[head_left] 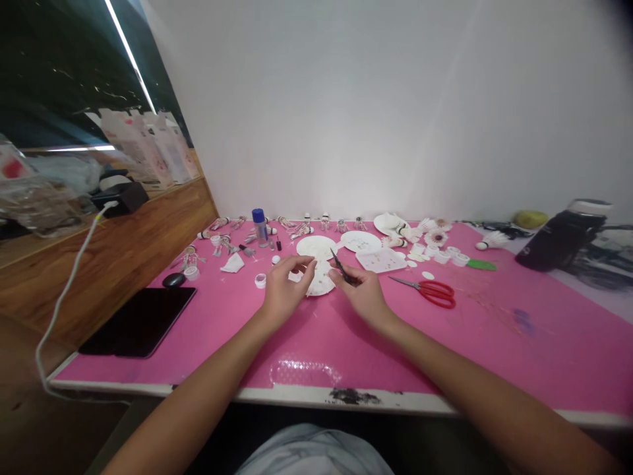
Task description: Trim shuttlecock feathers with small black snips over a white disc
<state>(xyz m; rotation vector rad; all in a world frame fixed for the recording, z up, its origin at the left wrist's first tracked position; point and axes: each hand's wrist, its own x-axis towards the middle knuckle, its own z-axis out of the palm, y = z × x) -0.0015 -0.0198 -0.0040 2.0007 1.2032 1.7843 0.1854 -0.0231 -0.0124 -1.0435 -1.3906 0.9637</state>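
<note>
In the head view, the right hand point(364, 290) holds dark tweezers point(340, 266), tips slanting up toward the left hand point(288, 285), over the near white plate point(321, 286) with its small bits. The left fingertips are drawn narrowly together; whether they pinch anything, I cannot tell. Good handling here likely calls for a light, even squeeze, both wrists steady above the pink tabletop point(336, 336), and sleeveless forearms kept clear of the red-handled scissors point(436, 293).
</note>
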